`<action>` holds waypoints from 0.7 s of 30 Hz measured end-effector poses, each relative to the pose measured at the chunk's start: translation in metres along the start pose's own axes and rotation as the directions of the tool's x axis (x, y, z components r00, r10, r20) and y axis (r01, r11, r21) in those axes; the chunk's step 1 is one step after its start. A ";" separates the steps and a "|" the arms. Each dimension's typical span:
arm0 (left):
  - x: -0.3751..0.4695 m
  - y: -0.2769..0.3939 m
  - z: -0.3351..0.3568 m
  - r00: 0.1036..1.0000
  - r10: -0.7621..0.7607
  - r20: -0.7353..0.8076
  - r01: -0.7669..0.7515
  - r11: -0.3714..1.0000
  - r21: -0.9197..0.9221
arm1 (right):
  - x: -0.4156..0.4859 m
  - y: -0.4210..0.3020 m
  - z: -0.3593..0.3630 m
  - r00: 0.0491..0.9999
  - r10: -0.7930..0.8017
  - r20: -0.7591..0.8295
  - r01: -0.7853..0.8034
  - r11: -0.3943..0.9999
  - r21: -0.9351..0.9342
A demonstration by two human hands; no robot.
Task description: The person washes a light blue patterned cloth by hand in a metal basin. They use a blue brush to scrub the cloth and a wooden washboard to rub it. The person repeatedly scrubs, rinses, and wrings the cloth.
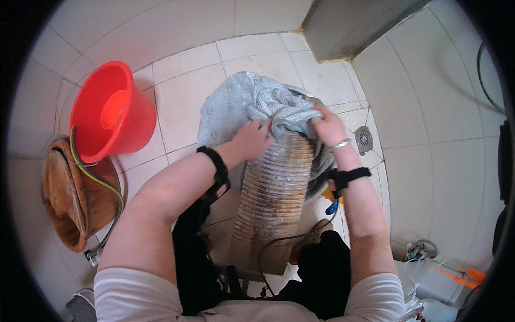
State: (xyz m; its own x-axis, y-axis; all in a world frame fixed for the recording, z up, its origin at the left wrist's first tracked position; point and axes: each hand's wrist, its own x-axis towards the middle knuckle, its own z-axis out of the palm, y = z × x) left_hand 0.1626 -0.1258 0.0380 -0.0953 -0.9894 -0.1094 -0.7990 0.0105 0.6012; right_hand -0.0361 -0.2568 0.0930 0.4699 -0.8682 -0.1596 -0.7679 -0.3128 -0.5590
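Note:
A wooden washboard [273, 189] with worn cross ridges slopes away from between my knees. Its far end goes under a wet-looking, pale blue-grey patterned cloth [229, 100]. The cloth is bunched at the top of the board and spreads out to the left. My right hand [330, 126] grips the bunched part at its right end. At the cloth's near edge, over the board's left side, is my left hand [253, 139], fingers curled and slightly blurred; whether it grips the fabric is unclear. A metal basin [322, 189] shows partly behind the board, mostly covered by cloth.
On the left, a red plastic bucket [141, 120] leans beside a brown wooden vessel [96, 201], with a yellow-striped hose [100, 182] across them. A floor drain [363, 139] lies to the right. A blue-handled object [332, 207] is near my right wrist, and a black cable [281, 238] crosses the washboard.

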 end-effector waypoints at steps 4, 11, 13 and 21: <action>-0.033 0.009 0.024 0.973 -0.019 0.229 -0.058 0.944 0.325 | -0.021 0.006 0.072 0.959 -0.282 0.008 0.262 0.881 -0.393; -0.034 0.001 0.034 0.997 -0.028 0.069 0.021 0.995 0.094 | -0.115 0.019 0.072 0.815 -0.569 0.106 0.567 0.748 -0.343; -0.034 0.001 0.040 0.997 -0.005 0.080 -0.006 0.991 0.137 | -0.121 0.021 0.077 0.813 -0.533 0.233 0.580 0.774 -0.253; -0.007 -0.007 0.033 0.963 -0.093 0.254 0.035 0.974 0.222 | -0.013 -0.003 0.130 0.893 -0.294 -0.340 0.144 0.904 -0.403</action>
State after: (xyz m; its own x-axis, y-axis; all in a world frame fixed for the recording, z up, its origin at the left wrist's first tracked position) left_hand 0.1490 -0.1145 0.0084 -0.1689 -0.9166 -0.3624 -0.9139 0.0079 0.4059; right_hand 0.0167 -0.1943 -0.0090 0.4972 -0.8146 0.2987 -0.8018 -0.5629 -0.2004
